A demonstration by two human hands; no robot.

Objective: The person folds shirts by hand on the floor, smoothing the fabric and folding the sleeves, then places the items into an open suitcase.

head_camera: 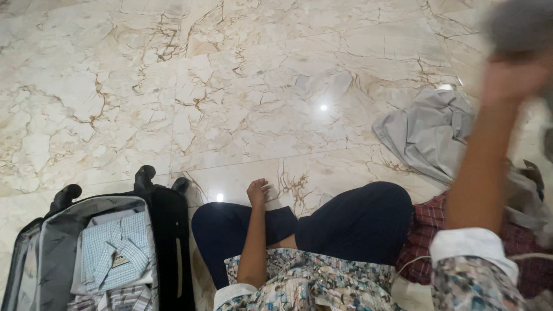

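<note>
On the marble floor (259,92), near its lower edge in the head view, a person is seated with legs in dark trousers (345,222) folded across the tiles. The left hand (257,192) is rested on the knee, just at the floor, with its fingers loosely curled and nothing held in them. The right hand (512,78) is raised toward the upper right corner and is badly blurred; it is pressed against a grey garment (521,26) above it, and the fingers appear to be closed on that cloth, though how tightly cannot be told. Just beside the right forearm, a crumpled grey shirt (429,132) is spread on the floor, and a red checked cloth (426,242) is laid under the arm, touching the trousers. At the lower left corner, well apart from both hands, a black suitcase (170,242) is stood open, and a folded blue checked shirt (115,247) is packed inside it. A patterned shirt with white cuffs is worn by the person.
</note>
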